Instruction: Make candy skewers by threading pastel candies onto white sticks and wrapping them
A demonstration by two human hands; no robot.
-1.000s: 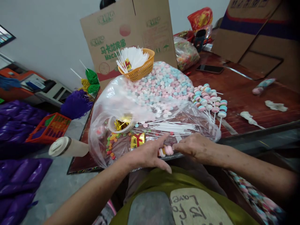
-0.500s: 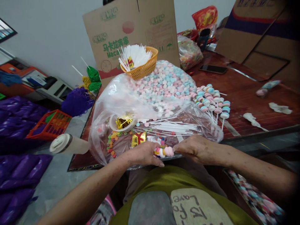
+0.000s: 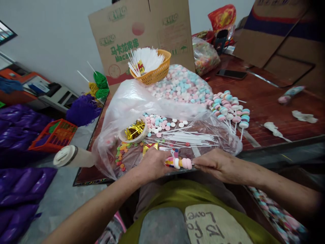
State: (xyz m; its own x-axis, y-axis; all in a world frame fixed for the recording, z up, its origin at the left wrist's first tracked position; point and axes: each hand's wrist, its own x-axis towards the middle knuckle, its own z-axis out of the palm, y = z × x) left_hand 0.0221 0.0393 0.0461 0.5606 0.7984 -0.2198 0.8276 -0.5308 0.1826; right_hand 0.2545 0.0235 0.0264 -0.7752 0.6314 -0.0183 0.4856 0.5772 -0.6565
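Between my hands lies a marshmallow-like candy skewer, with pink, white and yellow pieces. My right hand pinches its stick end. My left hand is closed around the other end, where a colourful printed wrapper shows; how far the skewer is inside it is hard to tell. Just beyond are a gold packet, small coloured candy rings, a pile of white sticks and a white bowl of gold twist ties. Loose pastel candies lie behind the bowl.
A large clear bag of pastel candies bears an orange basket of white sticks. Finished candy skewers are stacked at right. A lidded cup is at the table's left edge. Behind stands a cardboard box; a phone lies right.
The candy skewer and my right hand have shifted slightly right, and more of the skewer shows. The bag's front flap has moved, uncovering more of the bowl and the loose candies.
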